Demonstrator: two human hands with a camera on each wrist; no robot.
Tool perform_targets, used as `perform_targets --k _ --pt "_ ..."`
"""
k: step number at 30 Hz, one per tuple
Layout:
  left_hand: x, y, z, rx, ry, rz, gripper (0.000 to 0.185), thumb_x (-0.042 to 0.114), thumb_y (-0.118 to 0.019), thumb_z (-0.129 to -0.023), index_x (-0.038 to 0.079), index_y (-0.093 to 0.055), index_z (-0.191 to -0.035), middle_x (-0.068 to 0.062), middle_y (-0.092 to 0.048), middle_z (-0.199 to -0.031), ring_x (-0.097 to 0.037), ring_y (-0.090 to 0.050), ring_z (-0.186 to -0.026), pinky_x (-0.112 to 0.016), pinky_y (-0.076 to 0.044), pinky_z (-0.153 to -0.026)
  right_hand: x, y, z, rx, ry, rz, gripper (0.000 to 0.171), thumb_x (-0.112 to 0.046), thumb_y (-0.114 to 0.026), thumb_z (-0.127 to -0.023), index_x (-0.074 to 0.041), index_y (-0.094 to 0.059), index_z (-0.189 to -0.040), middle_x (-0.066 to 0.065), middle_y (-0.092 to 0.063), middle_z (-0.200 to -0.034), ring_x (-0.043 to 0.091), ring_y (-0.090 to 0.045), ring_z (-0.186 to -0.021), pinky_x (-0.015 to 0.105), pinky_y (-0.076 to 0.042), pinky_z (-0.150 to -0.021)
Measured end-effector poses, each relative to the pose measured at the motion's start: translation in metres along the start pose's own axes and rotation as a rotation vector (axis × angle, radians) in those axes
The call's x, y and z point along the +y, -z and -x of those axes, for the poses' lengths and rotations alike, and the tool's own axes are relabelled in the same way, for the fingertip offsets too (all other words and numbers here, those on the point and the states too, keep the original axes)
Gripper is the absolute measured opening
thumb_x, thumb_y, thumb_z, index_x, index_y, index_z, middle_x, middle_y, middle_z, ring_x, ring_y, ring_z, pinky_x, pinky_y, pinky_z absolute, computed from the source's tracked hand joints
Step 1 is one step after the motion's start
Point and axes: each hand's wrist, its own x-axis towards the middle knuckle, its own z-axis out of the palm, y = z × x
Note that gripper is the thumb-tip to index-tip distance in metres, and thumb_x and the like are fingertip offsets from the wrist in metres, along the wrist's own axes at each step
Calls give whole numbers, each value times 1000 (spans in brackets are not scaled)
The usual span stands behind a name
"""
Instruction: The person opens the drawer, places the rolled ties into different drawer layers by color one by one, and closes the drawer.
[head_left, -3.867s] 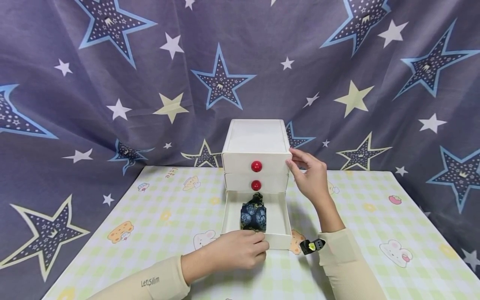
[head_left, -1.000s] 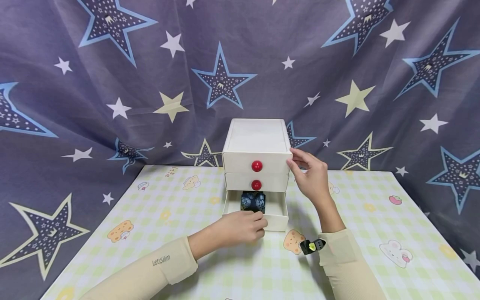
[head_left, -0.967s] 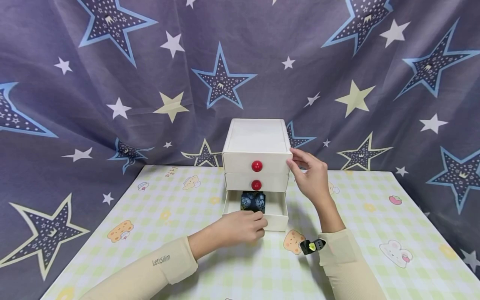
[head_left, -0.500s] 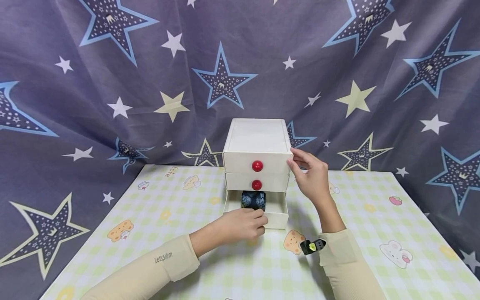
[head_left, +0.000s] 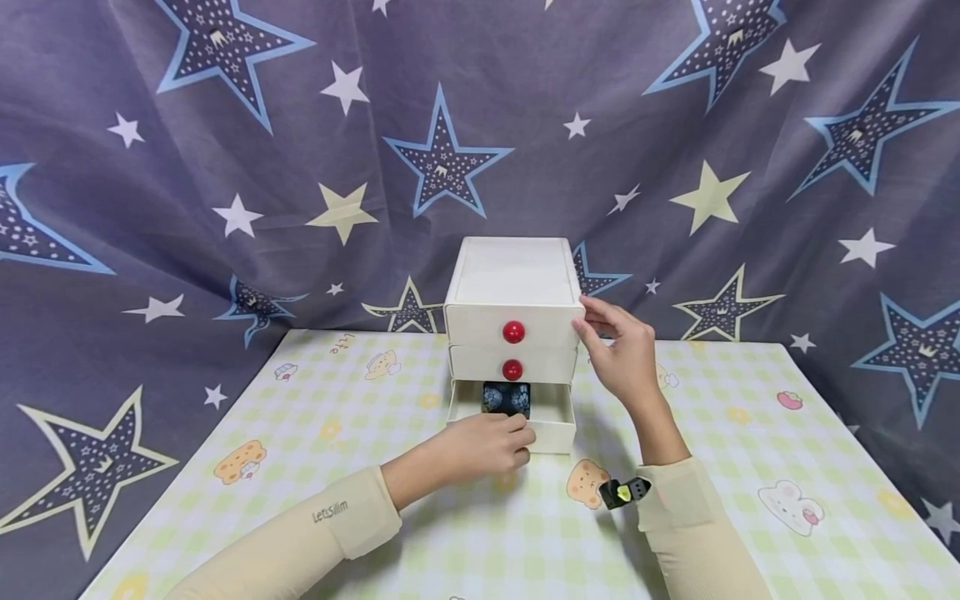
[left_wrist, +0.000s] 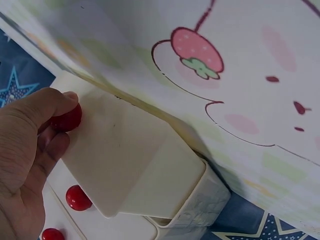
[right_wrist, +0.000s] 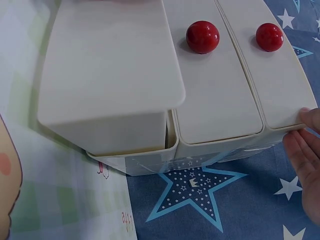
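A white drawer cabinet (head_left: pixel 517 271) stands on the table with its bottom drawer (head_left: pixel 555 437) partly pulled out. In the left wrist view, my left hand (left_wrist: pixel 22 135) pinches that drawer's round red knob (left_wrist: pixel 67 120) between thumb and fingers. Inside the drawer lies a dark blue flower-patterned bundle (head_left: pixel 506 398), its back part hidden under the drawer above. My right hand (head_left: pixel 618 350) holds the cabinet's upper right front corner, thumb on the front face and fingers along the side, as the right wrist view also shows. Both upper drawers, each with a red knob (head_left: pixel 513 332), are closed.
A green-and-white checked tablecloth (head_left: pixel 322 467) with cartoon prints covers the table. Behind the cabinet hangs a grey-blue curtain (head_left: pixel 525 192) with stars. A small black strap-like piece (head_left: pixel 624 492) shows at the right cuff.
The bottom drawer has slid well inward, pushed by my left hand on its knob, with the bundle going in under the upper drawers. Over the last second it crept only slightly. My right hand stays put.
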Motion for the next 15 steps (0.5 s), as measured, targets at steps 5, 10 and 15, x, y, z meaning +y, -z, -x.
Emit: perform_targets --k 5,10,15 --pt "-1 -3 0 -5 9 4 12 14 -69 -94 25 -73 -91 7 -59 -98 -13 -50 -90 -16 -47 -70 0 0 0 -4 -2 7 34 -3 -75 -92 3 -71 -125 18 -74 -108 30 -74 -95 18 -58 -87" --pt "-3 -4 -1 -8 15 13 11 15 -71 -93 25 -74 -91 8 -59 -99 -13 -50 -90 -17 -48 -71 1 0 0 -4 3 5 34 -2 -75 -92 3 -70 -125 18 -74 -108 30 -74 -95 19 -58 -87" --pt "-4 -6 -1 -15 29 13 10 15 -70 -94 25 -74 -92 7 -60 -100 -13 -51 -91 -16 -48 -71 2 -1 0 -2 7 1 34 -2 -75 -92 3 -70 -125 18 -74 -108 31 -74 -95 19 -58 -88"
